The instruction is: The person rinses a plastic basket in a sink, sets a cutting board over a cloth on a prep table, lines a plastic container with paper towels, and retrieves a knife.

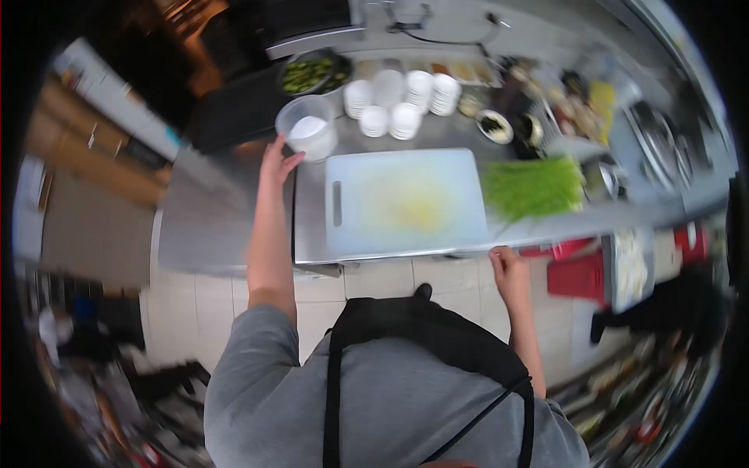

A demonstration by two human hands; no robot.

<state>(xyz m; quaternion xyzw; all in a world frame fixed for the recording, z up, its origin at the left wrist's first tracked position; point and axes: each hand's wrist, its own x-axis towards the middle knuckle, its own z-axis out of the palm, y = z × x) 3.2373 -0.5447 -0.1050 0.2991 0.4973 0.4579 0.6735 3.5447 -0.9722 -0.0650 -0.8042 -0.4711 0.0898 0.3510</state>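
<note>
My left hand (280,161) reaches to the round clear plastic tub (318,144), thumb and fingers spread at its near left side. The fingers seem to touch the tub, though contact is hard to make out. Something white shows inside the tub. Beside it lies a white cutting board (359,168) with a yellowish stain and a handle slot on its left. My right hand (510,269) hangs just off the counter's front edge, near the board's lower right corner. Its fingers are curled in, and I see nothing in them. A bunch of cut green stalks (534,187) lies right of the board.
Stacks of white cups (404,121) stand behind the board. A bowl of green pieces (307,74) is at the back left. A small white dish (494,126), a metal pot (602,179) and bags (601,105) crowd the right. Red bins (576,277) stand below, near another person's dark-clothed leg.
</note>
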